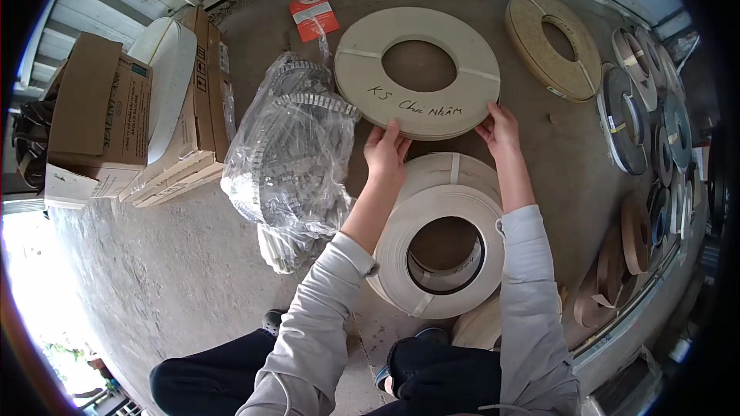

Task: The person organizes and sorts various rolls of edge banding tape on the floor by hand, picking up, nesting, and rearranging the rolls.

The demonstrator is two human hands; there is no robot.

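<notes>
A flat cream roll of edge banding [362,81], with a round hole and handwriting on its face, is between my two hands. My left hand [388,152] grips its near edge, thumb on top and fingers beneath. At the near right edge, my right hand [499,129] grips it the same way, its fingertips partly hidden under the rim. Closer to me, below my forearms, a white roll [391,250] lies overlapping another pale roll [420,172]. Left of my left hand is a clear plastic bag [293,154] of banded strips, a red and white card [314,15] at its far end.
A tan roll [524,38] lies at the far right. Several grey and brown rolls [620,119] line the right side. Cardboard boxes [100,112] stand at left by a slatted wall. Another pale roll [474,327] sits near my right knee.
</notes>
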